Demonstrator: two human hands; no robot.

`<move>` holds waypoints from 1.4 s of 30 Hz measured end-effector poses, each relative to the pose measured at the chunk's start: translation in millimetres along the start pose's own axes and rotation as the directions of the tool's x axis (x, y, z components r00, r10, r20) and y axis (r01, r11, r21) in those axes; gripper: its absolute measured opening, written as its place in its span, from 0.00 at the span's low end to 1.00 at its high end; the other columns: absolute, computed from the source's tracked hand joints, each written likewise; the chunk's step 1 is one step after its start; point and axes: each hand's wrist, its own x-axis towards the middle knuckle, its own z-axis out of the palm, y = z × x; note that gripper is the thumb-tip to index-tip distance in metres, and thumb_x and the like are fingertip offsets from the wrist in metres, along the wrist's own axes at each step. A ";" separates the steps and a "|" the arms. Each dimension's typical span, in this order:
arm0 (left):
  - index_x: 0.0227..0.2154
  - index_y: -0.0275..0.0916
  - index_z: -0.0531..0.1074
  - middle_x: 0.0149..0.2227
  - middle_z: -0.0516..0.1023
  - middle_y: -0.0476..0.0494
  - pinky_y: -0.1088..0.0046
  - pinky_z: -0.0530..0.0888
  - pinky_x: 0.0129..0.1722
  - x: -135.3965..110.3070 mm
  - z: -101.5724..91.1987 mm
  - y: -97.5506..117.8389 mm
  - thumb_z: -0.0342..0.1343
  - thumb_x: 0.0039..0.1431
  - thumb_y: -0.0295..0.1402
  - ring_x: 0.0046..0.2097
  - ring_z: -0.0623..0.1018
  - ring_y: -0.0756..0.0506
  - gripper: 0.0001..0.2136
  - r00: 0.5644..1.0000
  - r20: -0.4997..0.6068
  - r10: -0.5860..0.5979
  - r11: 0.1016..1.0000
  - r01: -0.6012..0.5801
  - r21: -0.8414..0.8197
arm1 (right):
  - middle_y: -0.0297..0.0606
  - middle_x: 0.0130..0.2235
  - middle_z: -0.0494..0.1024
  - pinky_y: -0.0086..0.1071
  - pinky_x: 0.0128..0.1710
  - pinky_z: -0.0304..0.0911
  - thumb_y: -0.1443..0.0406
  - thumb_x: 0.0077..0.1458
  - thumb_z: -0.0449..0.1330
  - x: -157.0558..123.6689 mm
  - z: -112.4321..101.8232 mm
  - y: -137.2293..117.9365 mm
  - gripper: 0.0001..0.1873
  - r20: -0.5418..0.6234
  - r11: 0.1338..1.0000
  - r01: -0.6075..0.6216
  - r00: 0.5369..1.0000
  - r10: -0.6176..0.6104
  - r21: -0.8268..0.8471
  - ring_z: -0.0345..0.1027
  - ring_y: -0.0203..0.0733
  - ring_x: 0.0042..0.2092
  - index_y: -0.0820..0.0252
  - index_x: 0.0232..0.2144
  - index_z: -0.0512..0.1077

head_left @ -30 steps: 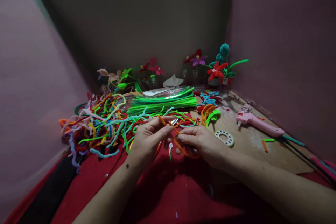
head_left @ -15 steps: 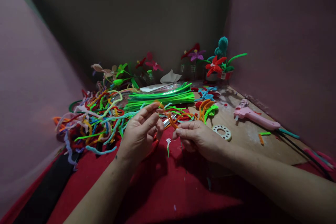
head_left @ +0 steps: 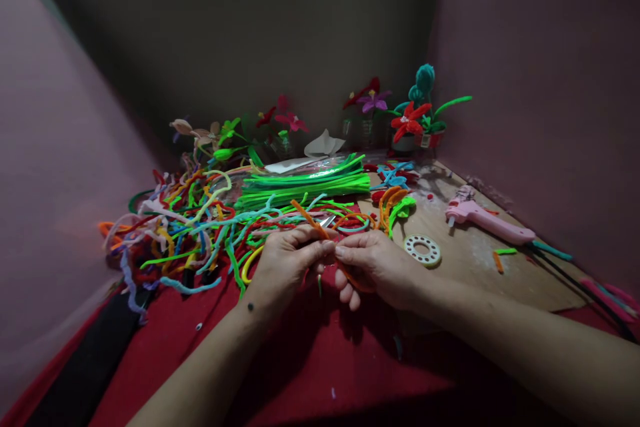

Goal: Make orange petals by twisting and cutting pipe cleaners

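An orange pipe cleaner (head_left: 309,218) runs slantwise through my two hands, its far end sticking up to the left. My left hand (head_left: 293,260) pinches it between thumb and fingers. Right beside it, my right hand (head_left: 367,260) is closed on the same orange stem, with the fingertips of both hands almost touching. Orange fuzz shows below the right fingers; the rest is hidden in the palms. Behind the hands lie the scissors (head_left: 327,221), only their blades showing. A small green stem (head_left: 320,287) lies on the red cloth under my hands.
Tangled pipe cleaners (head_left: 200,213) heap up at left, with a green bundle (head_left: 310,187) behind. At right, a pink glue gun (head_left: 493,220) and a white ring with holes (head_left: 423,250) lie on cardboard (head_left: 460,273). Fuzzy flowers (head_left: 410,120) stand along the back.
My left hand has moved right and slightly down, closing the gap to my right hand. The orange pipe cleaner, earlier curved between the hands, now juts up past the left fingers.
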 end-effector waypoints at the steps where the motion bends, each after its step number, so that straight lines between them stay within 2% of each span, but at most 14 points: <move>1: 0.26 0.34 0.77 0.18 0.72 0.50 0.81 0.60 0.18 0.2 0.2 0.2 0.63 0.40 0.31 0.19 0.66 0.55 0.07 1.000 0.007 -0.006 1.000 0.006 -0.004 | 0.34 0.18 0.70 0.26 0.15 0.61 0.62 0.52 0.54 0.1 0.5 0.3 0.11 -0.013 1.000 -0.001 1.000 0.000 -0.009 0.65 0.34 0.17 0.66 0.26 0.69; 4: 0.26 0.34 0.77 0.18 0.71 0.49 0.80 0.60 0.18 0.7 0.8 -0.5 0.63 0.39 0.32 0.18 0.66 0.54 0.09 0.999 0.037 -0.033 0.999 0.033 -0.009 | 0.35 0.18 0.69 0.22 0.12 0.54 0.63 0.51 0.54 0.1 1.9 0.1 0.10 -0.038 0.999 0.016 0.999 -0.017 -0.031 0.64 0.32 0.17 0.66 0.24 0.69; 8: 0.26 0.33 0.75 0.20 0.73 0.47 0.80 0.61 0.19 2.0 -1.3 -4.1 0.62 0.42 0.34 0.20 0.67 0.54 0.09 0.997 0.052 -0.056 0.998 0.057 -0.018 | 0.35 0.20 0.69 0.22 0.12 0.42 0.65 0.50 0.54 -0.4 0.4 -2.3 0.11 -0.040 0.997 0.056 0.998 -0.058 -0.059 0.55 0.26 0.16 0.66 0.20 0.67; 10: 0.26 0.34 0.73 0.18 0.71 0.50 0.81 0.59 0.17 3.2 -3.4 -6.1 0.61 0.45 0.35 0.18 0.65 0.55 0.09 0.999 0.005 -0.039 0.998 0.040 -0.052 | 0.31 0.19 0.65 0.23 0.14 0.38 0.62 0.51 0.54 -0.9 -1.7 -2.9 0.12 -0.020 0.998 0.055 0.998 -0.055 0.002 0.48 0.24 0.16 0.66 0.22 0.67; 13: 0.24 0.35 0.71 0.14 0.66 0.53 0.82 0.57 0.16 4.5 -5.3 -6.9 0.59 0.47 0.35 0.16 0.61 0.57 0.08 0.997 -0.075 0.016 0.996 -0.022 -0.082 | 0.24 0.16 0.52 0.24 0.16 0.32 0.58 0.53 0.53 -2.4 -3.2 -2.2 0.14 0.019 0.994 -0.018 1.000 0.017 0.107 0.36 0.24 0.16 0.66 0.27 0.69; 15: 0.22 0.35 0.70 0.13 0.66 0.53 0.81 0.58 0.17 4.0 -4.6 -4.7 0.58 0.48 0.34 0.16 0.61 0.57 0.07 0.993 -0.114 0.043 0.996 -0.052 -0.078 | 0.22 0.16 0.47 0.25 0.16 0.30 0.59 0.54 0.52 -3.6 -2.2 -1.5 0.14 0.022 0.990 -0.075 0.997 0.073 0.123 0.33 0.25 0.16 0.65 0.25 0.68; 18: 0.21 0.34 0.70 0.13 0.67 0.52 0.82 0.58 0.17 1.6 -1.9 0.8 0.58 0.48 0.32 0.16 0.62 0.56 0.07 0.983 -0.175 0.056 0.996 -0.067 -0.058 | 0.22 0.15 0.45 0.26 0.17 0.30 0.63 0.52 0.51 -4.8 1.0 -0.8 0.13 0.005 0.980 -0.121 0.993 0.121 0.155 0.32 0.26 0.16 0.63 0.20 0.64; 24: 0.24 0.36 0.70 0.15 0.66 0.54 0.82 0.58 0.15 1.1 -3.3 1.9 0.58 0.48 0.34 0.16 0.62 0.56 0.07 0.970 -0.229 0.081 0.986 -0.111 -0.122 | 0.23 0.15 0.46 0.26 0.17 0.32 0.64 0.49 0.55 -3.4 2.2 1.5 0.12 0.058 0.982 -0.026 0.998 0.015 0.187 0.35 0.26 0.17 0.63 0.18 0.61; 27: 0.29 0.36 0.72 0.16 0.65 0.55 0.83 0.59 0.16 1.6 -1.7 -2.4 0.59 0.47 0.33 0.16 0.62 0.57 0.07 0.989 -0.120 0.082 0.974 -0.105 -0.199 | 0.23 0.16 0.46 0.26 0.17 0.31 0.64 0.49 0.56 -1.4 -0.4 3.9 0.12 0.021 0.983 0.067 0.997 -0.072 0.173 0.35 0.26 0.17 0.62 0.18 0.60; 30: 0.27 0.34 0.73 0.17 0.67 0.52 0.81 0.61 0.17 0.3 3.2 -5.3 0.59 0.48 0.33 0.17 0.64 0.56 0.06 0.999 0.014 0.048 0.992 -0.046 -0.118 | 0.23 0.15 0.48 0.26 0.17 0.32 0.63 0.51 0.56 -0.2 -2.8 5.0 0.13 0.029 0.982 0.100 0.994 -0.105 0.158 0.36 0.26 0.17 0.63 0.19 0.62; 32: 0.23 0.33 0.72 0.17 0.69 0.49 0.80 0.62 0.17 -0.5 4.4 -5.8 0.58 0.50 0.34 0.18 0.65 0.55 0.08 0.998 0.050 0.027 0.997 -0.023 -0.068 | 0.25 0.16 0.53 0.25 0.17 0.37 0.62 0.52 0.55 -0.1 -4.1 4.0 0.13 0.058 0.982 0.090 0.993 -0.101 0.168 0.41 0.26 0.17 0.64 0.21 0.66; 36: 0.22 0.33 0.71 0.16 0.66 0.51 0.81 0.60 0.18 0.5 -1.7 -5.4 0.57 0.51 0.34 0.18 0.64 0.56 0.09 0.999 0.039 0.020 0.991 -0.015 -0.132 | 0.36 0.21 0.67 0.27 0.19 0.49 0.59 0.56 0.49 0.0 -7.7 -1.1 0.17 0.083 0.972 0.005 0.996 -0.025 0.235 0.57 0.31 0.19 0.66 0.24 0.69; 39: 0.23 0.33 0.71 0.16 0.66 0.52 0.81 0.59 0.18 1.7 -6.2 -6.2 0.58 0.50 0.34 0.18 0.63 0.57 0.08 0.999 0.023 0.023 0.989 -0.019 -0.146 | 0.37 0.22 0.70 0.27 0.20 0.53 0.65 0.55 0.49 0.1 -10.1 -3.7 0.13 0.100 0.961 -0.075 0.994 0.050 0.265 0.60 0.32 0.20 0.67 0.25 0.69; 42: 0.22 0.34 0.71 0.16 0.67 0.51 0.80 0.61 0.19 2.4 -6.2 -8.2 0.57 0.51 0.34 0.19 0.66 0.55 0.08 0.997 0.065 0.040 0.989 -0.030 -0.141 | 0.36 0.22 0.70 0.27 0.21 0.55 0.69 0.52 0.52 0.2 -11.2 -4.1 0.08 0.147 0.939 -0.131 0.985 0.087 0.318 0.61 0.31 0.20 0.68 0.26 0.70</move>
